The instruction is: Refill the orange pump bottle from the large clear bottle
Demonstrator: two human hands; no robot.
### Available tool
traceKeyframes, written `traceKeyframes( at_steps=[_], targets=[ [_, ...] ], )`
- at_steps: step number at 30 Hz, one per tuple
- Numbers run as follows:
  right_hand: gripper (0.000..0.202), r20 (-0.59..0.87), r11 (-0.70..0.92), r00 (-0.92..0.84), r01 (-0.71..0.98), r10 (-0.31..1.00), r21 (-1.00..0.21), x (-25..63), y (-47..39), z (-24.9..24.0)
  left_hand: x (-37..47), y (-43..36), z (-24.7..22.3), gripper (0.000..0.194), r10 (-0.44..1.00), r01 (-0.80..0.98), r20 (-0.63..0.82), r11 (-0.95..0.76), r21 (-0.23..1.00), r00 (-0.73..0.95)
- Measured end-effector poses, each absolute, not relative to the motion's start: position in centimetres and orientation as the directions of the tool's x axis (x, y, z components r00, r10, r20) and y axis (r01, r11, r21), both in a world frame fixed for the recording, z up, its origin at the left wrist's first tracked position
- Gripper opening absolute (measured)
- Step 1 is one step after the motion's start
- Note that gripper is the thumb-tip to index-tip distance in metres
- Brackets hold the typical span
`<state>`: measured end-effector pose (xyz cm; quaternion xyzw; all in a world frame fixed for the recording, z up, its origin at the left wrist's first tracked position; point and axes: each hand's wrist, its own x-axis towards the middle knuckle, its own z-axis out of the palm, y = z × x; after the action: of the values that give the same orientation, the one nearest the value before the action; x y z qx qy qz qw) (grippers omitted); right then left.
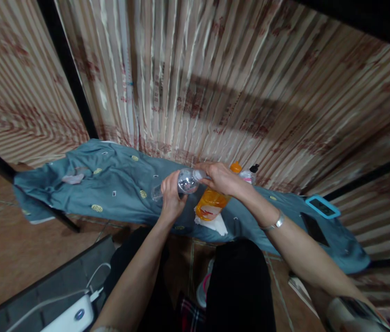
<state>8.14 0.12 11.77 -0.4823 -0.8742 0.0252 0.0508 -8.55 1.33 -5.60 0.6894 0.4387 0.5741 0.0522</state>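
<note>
A clear plastic bottle (pixel 188 180) lies tilted nearly on its side above the cloth-covered bench. My left hand (pixel 171 196) is wrapped round its middle, the base pointing left. At the neck end, my right hand (pixel 217 177) has its fingers closed around the pale mouth; whether a cap or another small piece is between them, I cannot make out. Just below my right hand stands a bottle of orange liquid (pixel 212 205), partly hidden by that hand. A white tissue (pixel 217 225) lies at its foot.
Behind my right hand are an orange cap (pixel 235 167) and a clear bottle with a black top (pixel 250 174). A blue-framed device (pixel 322 207) and dark phone (pixel 314 229) lie right on the blue cloth (pixel 125 184). A crumpled wrapper (pixel 73 178) lies left; a power bank (pixel 73 316) sits lower left.
</note>
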Motion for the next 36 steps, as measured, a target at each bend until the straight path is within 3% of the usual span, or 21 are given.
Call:
traceKeyframes(
  at_steps=[11,36],
  targets=[
    [0.037,0.005,0.351,-0.351,0.936,0.936,0.016,6.4,-0.1,12.2,-8.5,1.4,-5.8,0.073,0.655,0.529,0.754,-0.620,0.579,-0.058],
    [0.041,-0.035,0.290,-0.288,0.952,0.957,0.095,4.5,-1.8,13.0,-8.5,1.8,-6.1,0.075,0.682,0.510,0.729,-0.605,0.611,-0.064]
  ],
)
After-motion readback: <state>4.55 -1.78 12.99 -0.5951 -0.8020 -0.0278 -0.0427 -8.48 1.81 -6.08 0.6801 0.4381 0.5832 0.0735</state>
